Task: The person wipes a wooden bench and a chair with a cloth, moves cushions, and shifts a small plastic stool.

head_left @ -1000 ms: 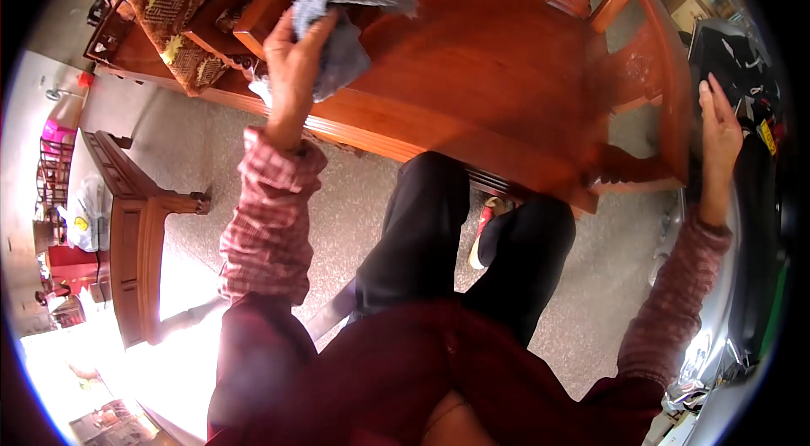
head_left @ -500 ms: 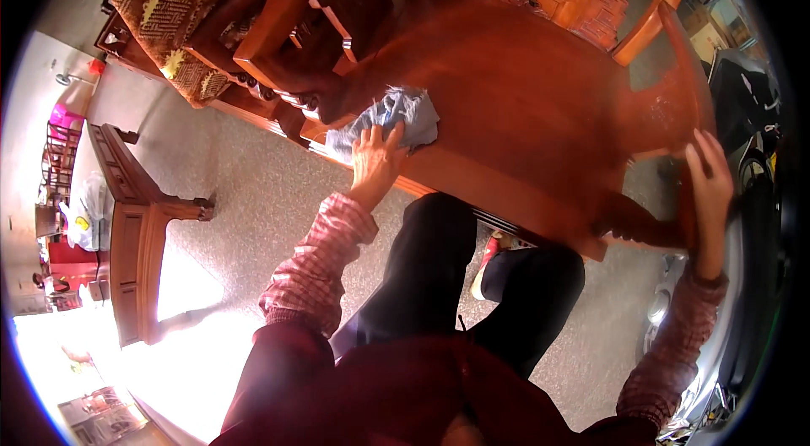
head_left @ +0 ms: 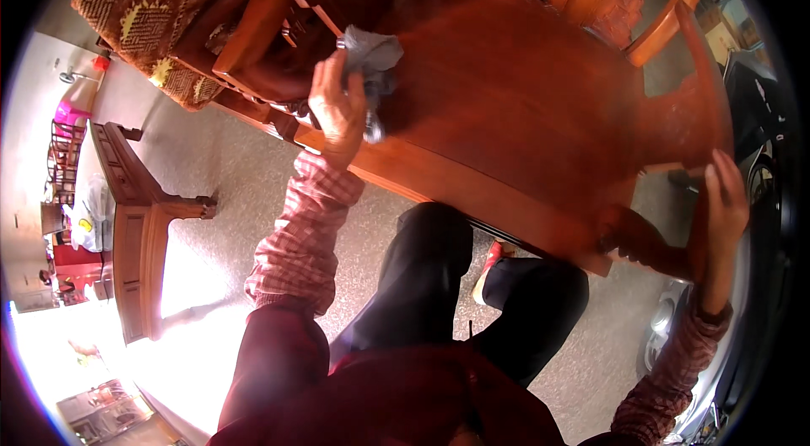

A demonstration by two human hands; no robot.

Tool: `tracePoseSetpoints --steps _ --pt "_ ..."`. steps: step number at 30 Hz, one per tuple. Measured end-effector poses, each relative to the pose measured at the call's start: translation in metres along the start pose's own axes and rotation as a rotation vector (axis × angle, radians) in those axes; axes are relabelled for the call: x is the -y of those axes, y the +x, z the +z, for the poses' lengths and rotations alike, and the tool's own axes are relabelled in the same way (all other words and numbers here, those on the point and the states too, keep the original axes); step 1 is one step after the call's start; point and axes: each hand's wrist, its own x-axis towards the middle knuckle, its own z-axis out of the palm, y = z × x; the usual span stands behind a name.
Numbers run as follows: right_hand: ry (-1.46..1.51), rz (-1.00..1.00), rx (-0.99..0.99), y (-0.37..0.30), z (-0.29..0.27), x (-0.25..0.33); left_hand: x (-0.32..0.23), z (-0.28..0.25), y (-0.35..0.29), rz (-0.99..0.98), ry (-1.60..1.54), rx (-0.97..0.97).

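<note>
The left grip (head_left: 339, 115) pinches a crumpled grey-blue cloth (head_left: 377, 51) over the left side of the polished wooden seat (head_left: 515, 100), near the left armrest (head_left: 268, 14). The cloth looks light, soft and limp, with nothing fragile about it; bunching it by the middle should hold best, as loose edges would flop. Whether the right grip (head_left: 727, 203), at the right armrest (head_left: 707, 79), is closed, I cannot tell

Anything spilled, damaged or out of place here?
Nothing stands out. The wooden seat shows no visible spill or damage; the left hand holds a crumpled grey cloth at its left side. Glare washes out the floor at lower left, so I can't judge there.
</note>
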Motion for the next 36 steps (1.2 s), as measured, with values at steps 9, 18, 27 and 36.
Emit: tracePoseSetpoints --steps 9,18,27,36 --pt "0.009 0.075 0.029 -0.002 -0.006 0.014 0.007 -0.008 0.077 0.155 0.342 0.13" --pt "-0.105 -0.121 0.071 -0.002 -0.009 0.005 0.138 0.071 0.031 0.077 0.946 0.617" --pt "-0.236 -0.052 0.149 -0.006 -0.007 0.006 0.164 0.119 0.015 -0.271 0.381 -0.345" --pt "-0.161 -0.053 0.156 -0.002 -0.005 -0.004 0.16 0.11 0.016 -0.446 0.697 0.224"
